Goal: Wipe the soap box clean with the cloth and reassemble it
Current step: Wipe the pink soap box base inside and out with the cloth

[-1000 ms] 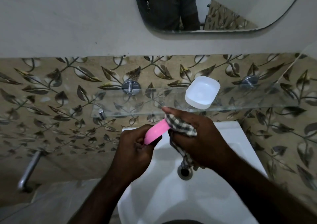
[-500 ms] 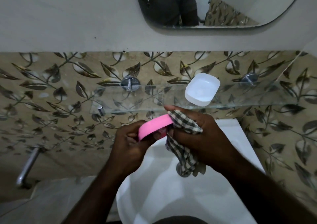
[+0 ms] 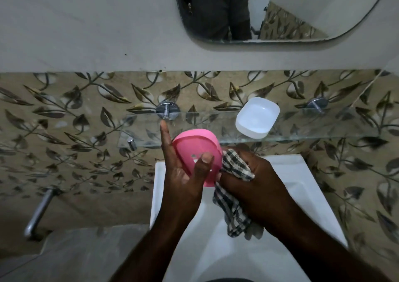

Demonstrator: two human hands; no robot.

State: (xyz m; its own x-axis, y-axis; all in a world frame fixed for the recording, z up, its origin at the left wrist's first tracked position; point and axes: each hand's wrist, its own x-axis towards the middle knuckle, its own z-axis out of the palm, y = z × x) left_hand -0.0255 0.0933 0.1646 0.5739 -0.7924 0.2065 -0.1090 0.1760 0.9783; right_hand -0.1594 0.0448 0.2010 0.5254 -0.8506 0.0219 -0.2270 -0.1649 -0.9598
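You are midway through, by the look of it. Your left hand [image 3: 183, 173] holds the pink half [image 3: 194, 150] of the soap box at the centre of the frame, thumb pressed across its pierced face and forefinger pointing up. Your right hand [image 3: 259, 180] is bunched tight around the checked cloth [image 3: 235, 165], which touches the pink half's right edge and hangs down over the basin [image 3: 291, 173]. The two hands meet at that edge. The white half [image 3: 257, 117] sits apart, hollow side up, on the glass shelf [image 3: 313, 126], right of centre in the upper part of the frame; whether it has been wiped cannot be told from here. What remains, I judge, is finishing this wipe, then fitting the two halves together.
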